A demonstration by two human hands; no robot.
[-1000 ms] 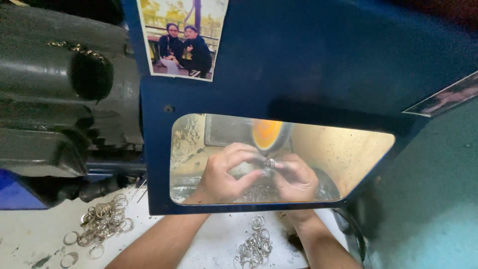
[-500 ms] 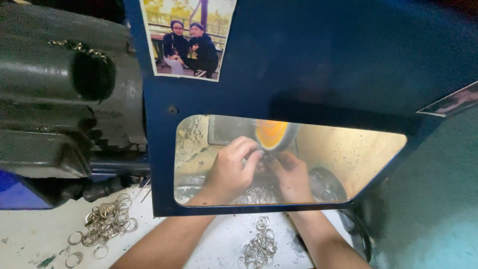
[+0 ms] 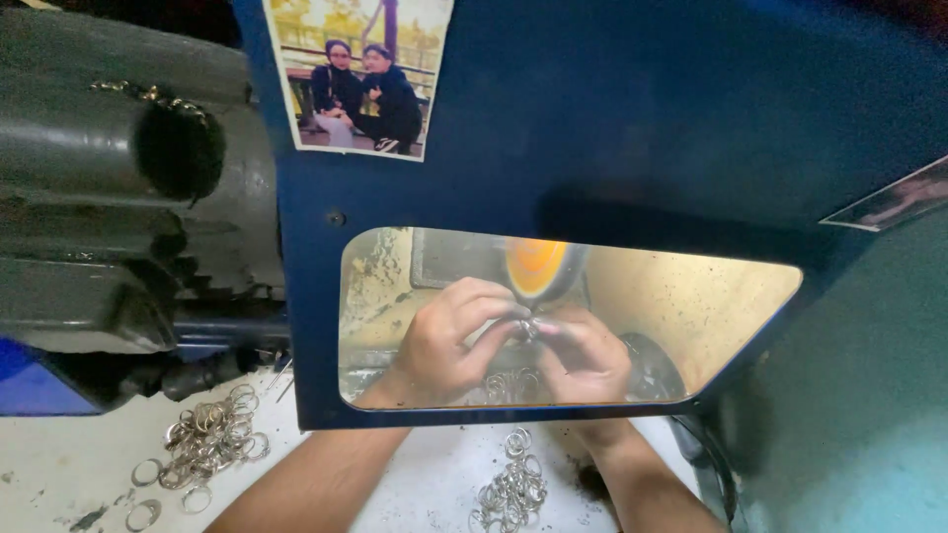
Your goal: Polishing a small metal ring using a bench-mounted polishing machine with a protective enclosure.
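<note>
- My left hand (image 3: 449, 341) and right hand (image 3: 583, 355) work behind the clear window (image 3: 691, 306) of a blue guard (image 3: 612, 118).
- Fingers of both hands pinch a small metal ring (image 3: 528, 326), held between the two sets of fingertips.
- The ring sits just under the orange-lit wheel (image 3: 536, 266), close to its lower edge; contact cannot be told.
- More rings (image 3: 509, 380) hang below my hands, behind the window.
- A chain of rings (image 3: 512, 489) lies on the white bench between my forearms.
- A loose pile of rings (image 3: 207, 439) lies well to the left, below the grey motor (image 3: 109, 197).
- A photo (image 3: 360, 74) is stuck on the guard above the window.
</note>
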